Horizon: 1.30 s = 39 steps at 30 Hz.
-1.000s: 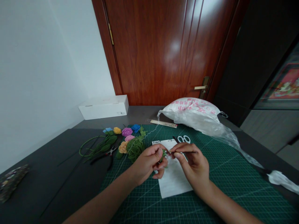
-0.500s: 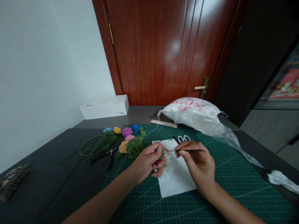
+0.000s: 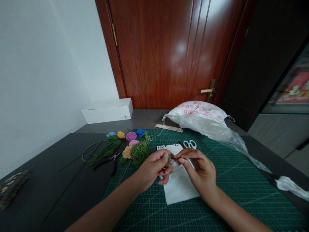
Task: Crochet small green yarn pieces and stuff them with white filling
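My left hand (image 3: 153, 169) is closed on a small piece of green crochet work (image 3: 169, 159), pinched between thumb and forefinger and mostly hidden by the fingers. A thin crochet hook (image 3: 188, 158) lies in the closed fingers of my right hand (image 3: 201, 169), its tip right at the green piece. Both hands hover over a white sheet of paper (image 3: 180, 191) on a green cutting mat (image 3: 234, 193). Just left of them sits a bundle of green yarn (image 3: 140, 155), beside crocheted flowers such as a purple one (image 3: 131, 136) and a peach one (image 3: 127, 152).
White-handled scissors (image 3: 189, 144) rest beyond my right hand, and a ruler (image 3: 169, 128) lies behind. A plastic bag (image 3: 199, 114) fills the back right. Pliers (image 3: 114, 158) and green stems with leaves (image 3: 109, 151) are at left. A white box (image 3: 107, 111) stands by the wall.
My right hand has moved left with the crochet hook, closing the gap to my left hand. The left hand has barely shifted and keeps the green piece.
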Available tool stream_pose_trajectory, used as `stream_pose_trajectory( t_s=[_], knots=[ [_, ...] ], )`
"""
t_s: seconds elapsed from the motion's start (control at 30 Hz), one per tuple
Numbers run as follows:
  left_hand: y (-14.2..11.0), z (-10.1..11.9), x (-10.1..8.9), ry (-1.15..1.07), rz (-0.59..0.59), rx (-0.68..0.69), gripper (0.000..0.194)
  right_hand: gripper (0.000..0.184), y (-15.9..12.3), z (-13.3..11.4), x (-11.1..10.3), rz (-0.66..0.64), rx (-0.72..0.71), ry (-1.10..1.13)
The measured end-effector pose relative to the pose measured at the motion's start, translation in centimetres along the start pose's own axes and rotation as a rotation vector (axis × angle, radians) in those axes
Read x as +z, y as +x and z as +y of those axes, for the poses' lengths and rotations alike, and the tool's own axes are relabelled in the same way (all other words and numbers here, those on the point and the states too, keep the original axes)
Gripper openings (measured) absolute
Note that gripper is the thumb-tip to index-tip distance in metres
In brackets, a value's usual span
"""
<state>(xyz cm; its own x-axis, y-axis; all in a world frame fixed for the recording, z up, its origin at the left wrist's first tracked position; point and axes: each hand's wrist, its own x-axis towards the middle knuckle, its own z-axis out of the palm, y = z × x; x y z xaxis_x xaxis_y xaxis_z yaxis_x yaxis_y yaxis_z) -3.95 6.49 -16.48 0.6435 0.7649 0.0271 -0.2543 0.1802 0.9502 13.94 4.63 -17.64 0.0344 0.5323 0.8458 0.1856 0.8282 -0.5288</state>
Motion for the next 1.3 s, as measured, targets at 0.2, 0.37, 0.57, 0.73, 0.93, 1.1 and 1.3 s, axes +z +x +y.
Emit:
stream_pose_trajectory(
  t_s=[0.2,0.37,0.57,0.73,0.93,1.1,1.3],
  knots=[
    [0.1,0.0,-0.2,0.05,0.07,0.073,0.032,0.01,-0.1,0.0,-0.2,0.051,0.092,0.001],
    [-0.2,0.2,-0.3,-0.006,0.165,0.1,0.03,0.01,0.6,-0.7,-0.7,0.133,0.151,0.127],
    [-0.2,0.8,-0.3,-0.128,0.179,0.075,0.029,0.011,0.7,-0.6,-1.0,0.06,0.108,0.121],
    [-0.2,1.0,0.0,-0.159,0.17,0.05,0.029,0.016,0.1,-0.3,-0.7,0.06,0.085,0.108],
    [-0.3,0.9,0.3,-0.167,0.124,0.035,0.03,0.02,0.0,-0.4,-0.6,0.062,0.069,0.112],
    [-0.3,0.6,0.2,-0.157,0.087,0.036,0.028,0.017,0.1,-0.7,-0.5,0.105,0.078,0.109],
    [-0.3,0.5,0.2,-0.135,0.074,0.04,0.029,0.011,0.3,-0.8,-0.3,0.135,0.104,0.102]
  ],
)
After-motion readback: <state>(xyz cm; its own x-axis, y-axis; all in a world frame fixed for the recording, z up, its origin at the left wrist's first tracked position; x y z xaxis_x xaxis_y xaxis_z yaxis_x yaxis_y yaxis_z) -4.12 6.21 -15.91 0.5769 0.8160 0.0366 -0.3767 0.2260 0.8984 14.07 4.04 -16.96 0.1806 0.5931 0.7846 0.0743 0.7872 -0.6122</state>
